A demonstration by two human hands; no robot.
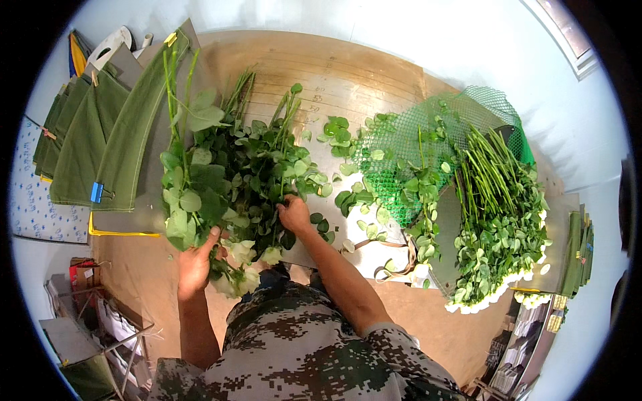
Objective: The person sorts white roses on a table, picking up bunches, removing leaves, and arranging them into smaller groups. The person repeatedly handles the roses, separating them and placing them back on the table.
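White roses (242, 252) on long leafy green stems hang over the table's near edge in front of me. My left hand (195, 264) is closed round a few of these roses just below their blooms, their stems rising toward the far left. Beside it lies a thick heap of leafy rose stems (257, 157) with the cut ends pointing away from me. Among the leaves at the heap's right side, my right hand (295, 214) is closed with curled fingers. Foliage hides what those fingers hold, if anything.
A large bunch of white roses (498, 200) lies at the right, partly against green plastic mesh (414, 154). Loose leaves (341, 130) and a brown strap (404, 264) lie on the metal table. Green cloths (137, 134) hang clipped at the left. A metal-framed rack (110, 341) stands lower left.
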